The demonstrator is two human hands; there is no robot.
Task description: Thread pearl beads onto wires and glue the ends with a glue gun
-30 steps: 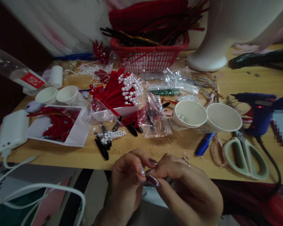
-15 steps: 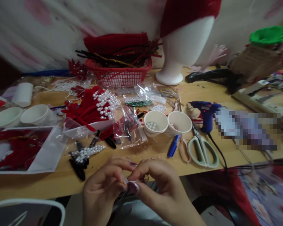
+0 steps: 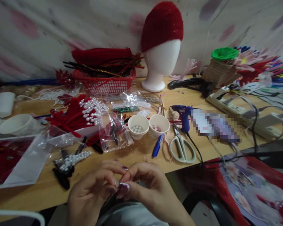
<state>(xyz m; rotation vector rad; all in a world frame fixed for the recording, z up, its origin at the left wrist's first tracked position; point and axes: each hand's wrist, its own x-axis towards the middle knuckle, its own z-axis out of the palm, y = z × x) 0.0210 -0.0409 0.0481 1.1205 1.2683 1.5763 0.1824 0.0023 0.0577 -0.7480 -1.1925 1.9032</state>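
At the table's front edge, my left hand (image 3: 91, 190) and my right hand (image 3: 151, 188) meet, fingertips nearly touching. Thumb and forefinger of each hand are pinched together. Between them shows a small pale, shiny piece (image 3: 117, 183), too small to name. A thin wire-like strand (image 3: 108, 198) hangs below the pinch. The fingers hide most of what they hold. Beyond my hands stand a paper cup of white pearl beads (image 3: 138, 133) and a paper cup with small pinkish beads (image 3: 159, 131). Pearl-covered hair clips (image 3: 73, 161) lie to the left of my hands.
Green-handled scissors (image 3: 182, 150), a blue pen (image 3: 157, 146) and a corded blue glue gun (image 3: 184, 117) lie right of the cups. Behind are a red basket (image 3: 106, 84) and a white foam head (image 3: 161, 59). A white box (image 3: 28, 166) stands left, a power strip (image 3: 240, 113) right.
The view has swung right and tilted up, so the table's things appear farther left and more shows on the right. Both hands keep their pinch, with only slight finger movement.
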